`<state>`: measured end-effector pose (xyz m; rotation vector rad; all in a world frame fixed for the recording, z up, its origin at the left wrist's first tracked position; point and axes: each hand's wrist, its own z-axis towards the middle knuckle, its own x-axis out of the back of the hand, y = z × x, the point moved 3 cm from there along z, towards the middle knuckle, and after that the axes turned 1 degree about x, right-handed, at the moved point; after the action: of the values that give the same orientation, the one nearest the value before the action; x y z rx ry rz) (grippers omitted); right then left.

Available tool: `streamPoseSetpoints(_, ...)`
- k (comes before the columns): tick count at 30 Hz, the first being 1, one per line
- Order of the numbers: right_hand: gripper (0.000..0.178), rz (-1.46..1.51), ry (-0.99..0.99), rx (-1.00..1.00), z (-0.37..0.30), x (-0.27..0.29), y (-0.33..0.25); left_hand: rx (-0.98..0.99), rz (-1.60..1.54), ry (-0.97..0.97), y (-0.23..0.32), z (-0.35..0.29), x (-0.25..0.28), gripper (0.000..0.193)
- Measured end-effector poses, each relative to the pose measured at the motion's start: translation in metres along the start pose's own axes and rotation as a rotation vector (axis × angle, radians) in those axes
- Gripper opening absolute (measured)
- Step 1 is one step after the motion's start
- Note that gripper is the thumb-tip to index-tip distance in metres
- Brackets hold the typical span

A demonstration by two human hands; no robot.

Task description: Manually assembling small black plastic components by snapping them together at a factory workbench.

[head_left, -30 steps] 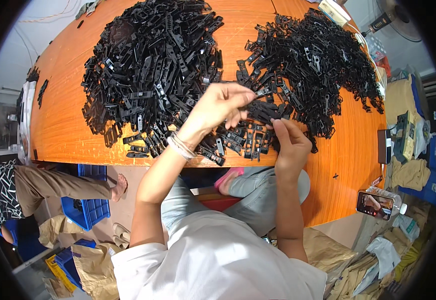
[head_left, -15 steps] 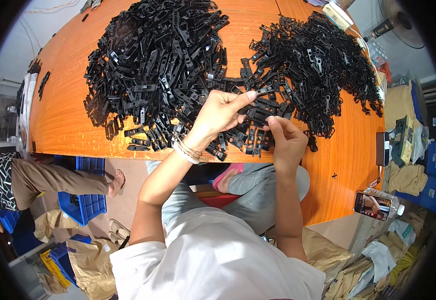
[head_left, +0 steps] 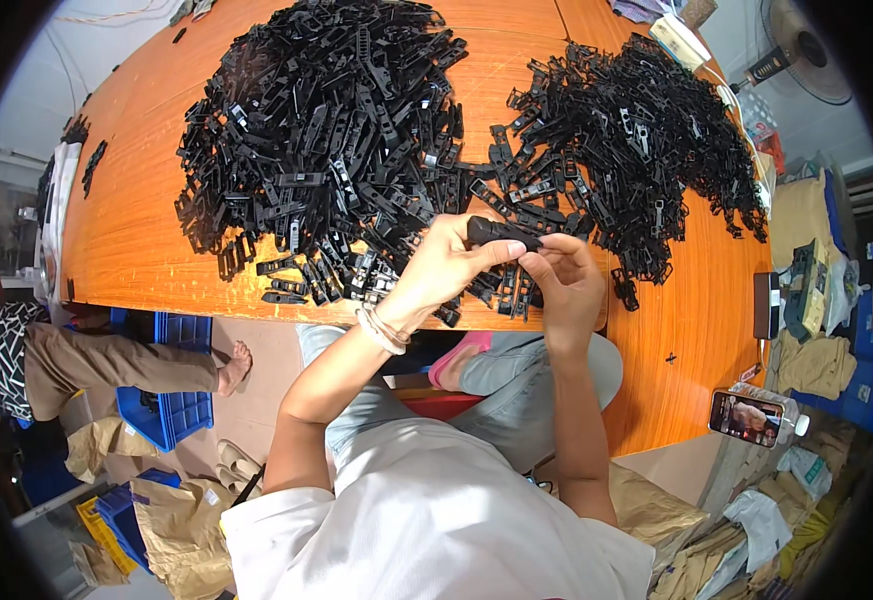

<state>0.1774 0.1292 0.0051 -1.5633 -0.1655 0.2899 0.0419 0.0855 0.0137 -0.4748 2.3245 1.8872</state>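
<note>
1. Black clip [head_left: 496, 234], held between left hand [head_left: 446, 262] and right hand [head_left: 568, 285], above the front part of the surface [head_left: 656, 400]. Possibly more than one piece in the grip; too small to tell.
2. On the left, closed around the clip's left end, with left thumb [head_left: 501, 252] laid along the near side.
3. On the right, pinching the clip's right end, with right thumb [head_left: 539, 270] bent just beside the left one.
4. Step in hand, judging by the pose: fingering the clip with both thumbs at close quarters. Cannot tell pressing from turning or joining.
5. Next move, as a judgement: calls for a firm hold from the left and fine thumb control from the right, clear of the pieces below.
6. Under and near the hands: loose clips [head_left: 511, 292], some overlapping, close to the front edge.
7. Farther back: left heap [head_left: 326, 130], tall and dense; right heap [head_left: 646, 150], spread toward the far right; strays bridging both.
8. Outward right: dark box [head_left: 767, 306], phone [head_left: 746, 415] just beside a bottle [head_left: 792, 425], fan [head_left: 808, 50] beyond.
9. Outward left: blue crate [head_left: 184, 420], paper bag [head_left: 181, 530], another person's bare foot [head_left: 236, 365].
</note>
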Motion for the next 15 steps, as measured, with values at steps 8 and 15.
streamPoseSetpoints(8, 0.015, 0.158, -0.058, 0.003, 0.003, -0.002, 0.001, -0.104, 0.12, -0.116, -0.001, 0.009, 0.002, 0.029)
streamPoseSetpoints(15, 0.011, 0.229, 0.086, -0.161, 0.001, 0.006, 0.001, -0.681, 1.345, 0.355, 0.039, 0.116, 0.063, 0.019)
